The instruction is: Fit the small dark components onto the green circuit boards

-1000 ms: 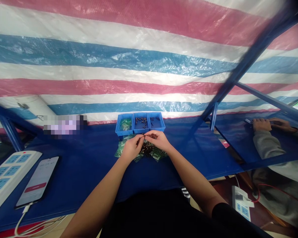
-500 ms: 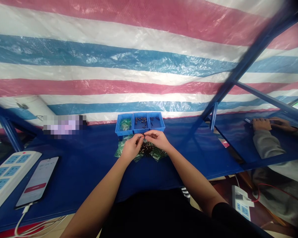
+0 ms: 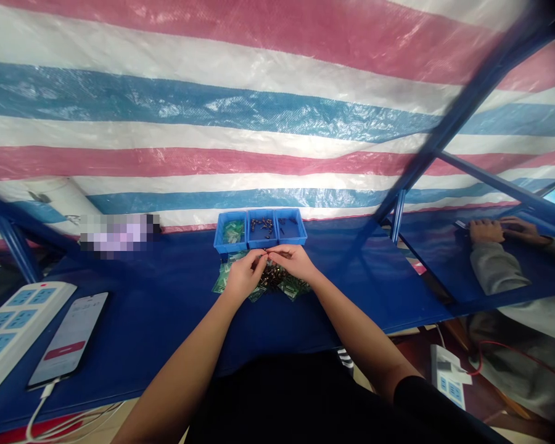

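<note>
My left hand [image 3: 246, 274] and my right hand [image 3: 295, 261] meet fingertip to fingertip, both pinched closed. Whatever lies between the fingers is too small and covered to make out. Beneath them is a pile of small dark, brassy metal parts [image 3: 272, 277], with green-printed clear packets [image 3: 290, 288] around it. Just beyond the hands stand three joined blue bins. Green packets fill the left bin [image 3: 219, 242], several small metal parts lie in the middle bin [image 3: 262, 237], and a few dark slim pieces sit in the right bin [image 3: 295, 233].
A charging phone [image 3: 69, 339] and a white power strip [image 3: 28, 320] lie on the blue table [image 3: 157, 320] at left. Blue frame bars [image 3: 437, 145] rise at right. Beyond them are another person's hands [image 3: 488, 230]. A striped sheet [image 3: 213, 111] hangs behind.
Both hands stay at nearly the same spot, with the fingertips slightly shifted. A dark and greyish bit seen between the fingers before is no longer visible. The screen at far right has changed colour.
</note>
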{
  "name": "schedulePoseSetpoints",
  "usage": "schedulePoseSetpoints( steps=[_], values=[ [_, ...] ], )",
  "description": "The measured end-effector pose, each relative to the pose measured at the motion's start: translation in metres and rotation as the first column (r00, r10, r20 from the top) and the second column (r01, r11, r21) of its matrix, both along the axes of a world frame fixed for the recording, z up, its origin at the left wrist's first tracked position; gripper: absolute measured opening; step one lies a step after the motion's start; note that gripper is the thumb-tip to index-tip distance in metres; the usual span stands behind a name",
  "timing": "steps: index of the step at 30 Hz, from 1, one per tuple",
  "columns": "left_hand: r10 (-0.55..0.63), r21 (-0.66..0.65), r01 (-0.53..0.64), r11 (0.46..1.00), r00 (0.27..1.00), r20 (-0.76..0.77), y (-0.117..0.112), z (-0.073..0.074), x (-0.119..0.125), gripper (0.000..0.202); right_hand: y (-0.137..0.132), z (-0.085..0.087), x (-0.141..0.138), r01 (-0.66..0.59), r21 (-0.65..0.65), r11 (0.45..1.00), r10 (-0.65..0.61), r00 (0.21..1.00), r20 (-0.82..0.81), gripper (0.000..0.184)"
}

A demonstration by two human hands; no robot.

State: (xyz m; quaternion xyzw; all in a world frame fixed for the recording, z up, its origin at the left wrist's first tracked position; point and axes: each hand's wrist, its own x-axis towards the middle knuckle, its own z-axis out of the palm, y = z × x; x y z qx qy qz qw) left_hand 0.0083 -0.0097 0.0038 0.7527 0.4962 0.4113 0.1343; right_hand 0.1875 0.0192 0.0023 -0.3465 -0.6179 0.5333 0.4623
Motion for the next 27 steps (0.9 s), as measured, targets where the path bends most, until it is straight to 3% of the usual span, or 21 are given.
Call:
schedulePoseSetpoints(
  steps=[6,15,22,27],
  values=[
    [0.019,-0.019,-0.019,1.000,1.000,0.006,-0.0001,-0.0013,-0.0004,0.024,0.0001,-0.0011,-0.0009,0.025,0.008,1.000,-0.025,0.999,-0.027,0.031],
    [0.004,0.064,-0.004,0.998,1.000,-0.001,0.0032,-0.0056,0.0005,0.024,-0.0001,0.0012,-0.0010,0.041,-0.020,0.999,-0.041,0.998,-0.039,0.031],
    [0.012,-0.009,-0.013,1.000,0.999,-0.043,0.0020,-0.0033,-0.0009,0.023,-0.0024,0.0044,-0.0004,0.023,0.030,0.999,-0.022,1.000,-0.019,0.032],
    [0.010,0.006,-0.010,1.000,1.000,0.013,0.0025,-0.0054,0.0001,0.028,-0.0004,0.0022,-0.0007,0.075,0.016,0.997,-0.075,0.996,-0.039,0.030]
  ],
)
